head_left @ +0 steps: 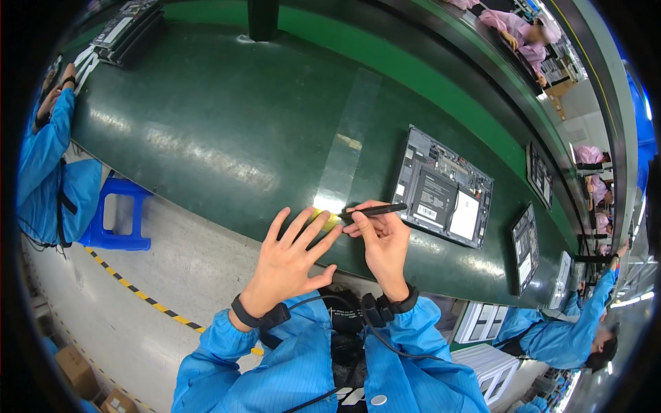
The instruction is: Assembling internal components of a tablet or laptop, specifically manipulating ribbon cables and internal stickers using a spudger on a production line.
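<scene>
My left hand (295, 253) lies with its fingers spread, the fingertips on a small yellow piece (329, 220) at the near edge of the green table. Whether that piece is tape or a label I cannot tell. In my right hand (385, 242) is a slim black pen-like tool (379, 210), its tip at the right end of the yellow piece. From there a clear strip (342, 162) runs away across the table top. An opened laptop (441, 189), its battery and circuit board exposed, lies just right of my right hand.
More opened laptops (525, 249) lie farther right along the green table (200, 117). Co-workers in blue sit at the left (51, 158) and right (564, 337). A blue stool (124, 213) stands at the left, white trays (482, 322) at the lower right. A dark post (263, 20) rises at the back.
</scene>
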Demonstrator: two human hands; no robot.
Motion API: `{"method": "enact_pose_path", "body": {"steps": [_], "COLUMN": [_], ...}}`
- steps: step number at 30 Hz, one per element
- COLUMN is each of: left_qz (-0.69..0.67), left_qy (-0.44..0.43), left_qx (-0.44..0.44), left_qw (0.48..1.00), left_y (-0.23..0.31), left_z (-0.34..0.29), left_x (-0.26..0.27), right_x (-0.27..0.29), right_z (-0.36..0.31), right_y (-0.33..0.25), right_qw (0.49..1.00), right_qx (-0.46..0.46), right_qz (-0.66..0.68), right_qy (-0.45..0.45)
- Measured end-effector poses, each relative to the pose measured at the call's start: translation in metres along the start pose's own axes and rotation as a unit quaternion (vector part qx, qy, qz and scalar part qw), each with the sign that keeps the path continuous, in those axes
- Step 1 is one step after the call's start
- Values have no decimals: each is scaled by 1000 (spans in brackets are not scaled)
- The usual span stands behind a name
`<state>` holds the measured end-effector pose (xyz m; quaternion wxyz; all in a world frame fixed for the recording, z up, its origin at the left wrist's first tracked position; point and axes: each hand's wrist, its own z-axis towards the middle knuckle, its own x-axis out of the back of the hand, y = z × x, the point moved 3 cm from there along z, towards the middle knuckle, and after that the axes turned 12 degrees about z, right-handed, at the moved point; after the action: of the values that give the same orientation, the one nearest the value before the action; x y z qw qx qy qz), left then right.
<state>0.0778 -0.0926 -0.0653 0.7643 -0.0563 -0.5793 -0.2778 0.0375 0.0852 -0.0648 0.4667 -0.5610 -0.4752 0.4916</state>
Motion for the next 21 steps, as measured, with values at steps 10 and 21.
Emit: {"method": "enact_pose_path", "body": {"steps": [10, 21], "left_qz": [4, -275], "left_qy": [-1, 1], "left_qx": [-8, 70], "left_qw": [1000, 959], "left_y": [-1, 5], "left_z": [0, 41], "left_x": [4, 33], "right_x": [-8, 147], "right_z": [-4, -44], "right_y": [-5, -55], "right_qw": [996, 898], "right_qx": [57, 195], "right_qz": [66, 89], "right_qy": [16, 383]}}
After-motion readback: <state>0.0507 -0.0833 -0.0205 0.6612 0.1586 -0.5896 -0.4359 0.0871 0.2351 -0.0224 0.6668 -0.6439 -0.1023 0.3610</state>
